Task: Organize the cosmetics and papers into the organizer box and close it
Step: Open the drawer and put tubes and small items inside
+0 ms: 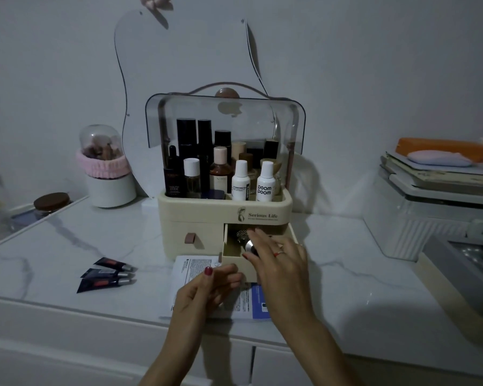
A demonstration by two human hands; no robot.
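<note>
A cream organizer box [195, 211] stands at the back of the marble counter, its smoky clear lid [226, 118] raised over several bottles. Its lower right drawer [234, 260] is pulled out. My right hand [276, 254] reaches into that drawer, fingers closed on a small silver-capped cosmetic [250, 245]. My left hand [207, 285] touches the drawer's front, resting over printed papers [190, 270] that lie flat before the box. Three dark tubes [106, 275] lie on the counter to the left.
A white brush holder with a clear dome and pink band [106, 174] stands back left, next to a brown-lidded jar [50, 203]. A mirror [179, 51] leans on the wall. Stacked books and trays [441, 174] fill the right side.
</note>
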